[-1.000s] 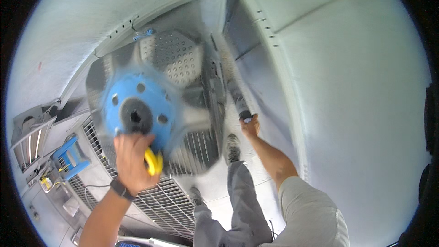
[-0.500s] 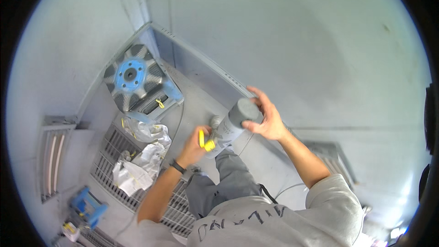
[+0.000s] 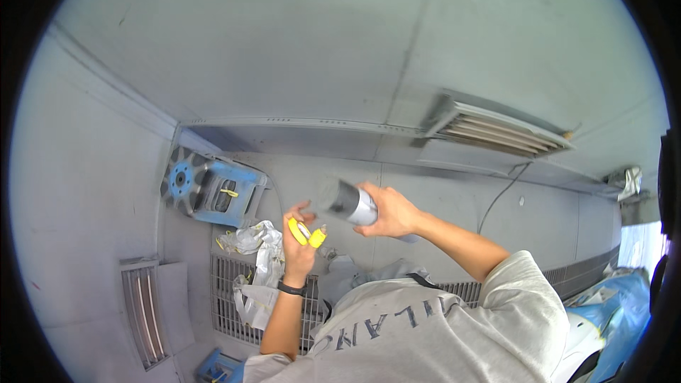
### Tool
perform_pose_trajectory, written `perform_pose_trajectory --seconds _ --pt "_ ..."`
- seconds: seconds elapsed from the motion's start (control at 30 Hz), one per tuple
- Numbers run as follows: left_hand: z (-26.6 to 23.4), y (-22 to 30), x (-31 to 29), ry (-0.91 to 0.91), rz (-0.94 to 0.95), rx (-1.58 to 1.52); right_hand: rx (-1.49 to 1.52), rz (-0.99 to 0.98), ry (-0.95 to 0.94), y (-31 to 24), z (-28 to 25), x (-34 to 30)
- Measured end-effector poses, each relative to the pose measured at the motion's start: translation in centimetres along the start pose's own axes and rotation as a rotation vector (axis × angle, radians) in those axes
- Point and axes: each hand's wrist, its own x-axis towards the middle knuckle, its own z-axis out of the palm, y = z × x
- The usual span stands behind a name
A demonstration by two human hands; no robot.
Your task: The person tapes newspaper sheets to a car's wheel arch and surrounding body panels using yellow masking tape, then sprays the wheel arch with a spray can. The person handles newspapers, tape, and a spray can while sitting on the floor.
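Note:
My right hand (image 3: 390, 211) is wrapped round a spray can (image 3: 365, 207) with a pale body. The can is tilted, and its dark grey cap (image 3: 338, 197) points left, blurred by motion. To the left, my left hand (image 3: 298, 241) is raised with a yellow tape roll (image 3: 299, 231) hooked in it and some fingers stretched out. Beside that roll, a second small yellow piece (image 3: 318, 237) sits in the same hand; I cannot tell its kind. The cap is near the left fingertips, seemingly apart from them.
A grey wheel with a blue centre (image 3: 181, 179) leans against a blue stand (image 3: 241, 188) in the corner. Crumpled plastic sheeting (image 3: 268, 252) lies by a floor grate (image 3: 225, 284). A louvred vent (image 3: 500, 131) is on the wall; a cable (image 3: 496, 202) hangs below it.
My view has turned right, bringing the wall vent into sight. The can has tipped over, its cap swinging left, and my right hand has shifted from the cap to the body. My left hand has let go of the can.

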Motion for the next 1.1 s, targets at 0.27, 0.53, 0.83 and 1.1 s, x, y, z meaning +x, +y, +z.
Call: perform_pose_trajectory --seconds 0.27,0.53,0.83,1.1 --pt "23.3 6.0 -3.7 -0.763 0.056 0.050 0.007 0.120 0.084 7.2 -8.0 -24.6" --pt "40.6 5.1 -9.3 -1.071 -0.114 -0.053 -0.256 0.461 0.747 11.0 -6.6 -41.5" --pt "50.1 7.8 0.5 -1.235 -0.165 -0.321 -0.021 0.992 0.796 11.4 -10.3 -52.0" --pt "57.2 -1.7 4.6 -1.703 -0.855 -0.374 0.249 0.391 1.393 14.2 -17.4 -46.9"
